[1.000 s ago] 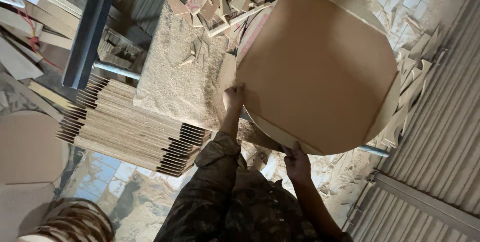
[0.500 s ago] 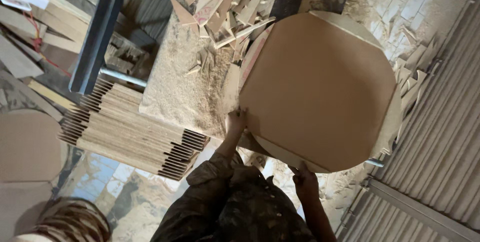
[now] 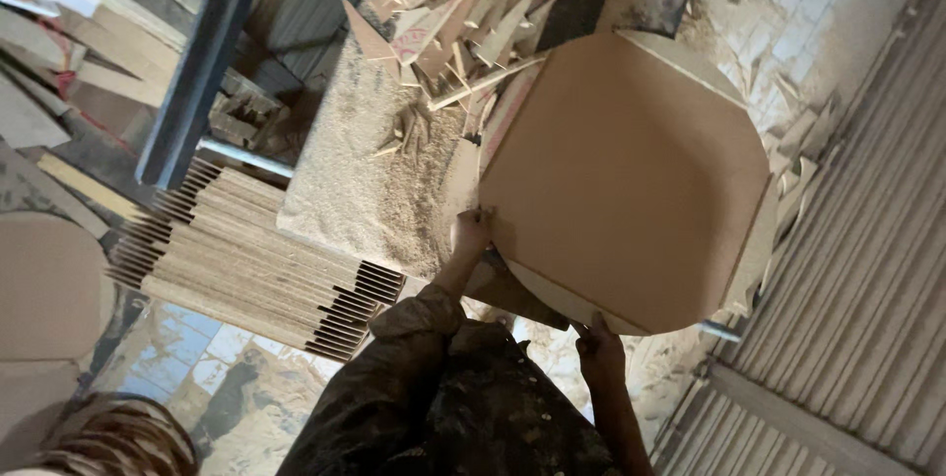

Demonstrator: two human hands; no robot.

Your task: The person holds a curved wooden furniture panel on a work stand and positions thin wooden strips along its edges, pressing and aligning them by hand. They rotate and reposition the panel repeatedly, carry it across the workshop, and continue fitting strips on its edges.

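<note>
Here we grip one brown board (image 3: pixel 626 185) by its edges: our right hand (image 3: pixel 599 356) closed on the near rim, our left hand (image 3: pixel 471 237) pinching the side. It looks stiff, flat, fairly light, held above the sawdust. Beyond lie a stack of sheets (image 3: pixel 256 264) and scattered offcuts (image 3: pixel 453 13), too many to count.

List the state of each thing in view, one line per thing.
Board: held at its edge by both hands, over the sawdust.
Left hand: gripping the board's edge.
Right hand: gripping the board's lower edge.
Board stack: piled flat, untouched.
Offcuts: heaped loose.
Sawdust: piled up.
</note>
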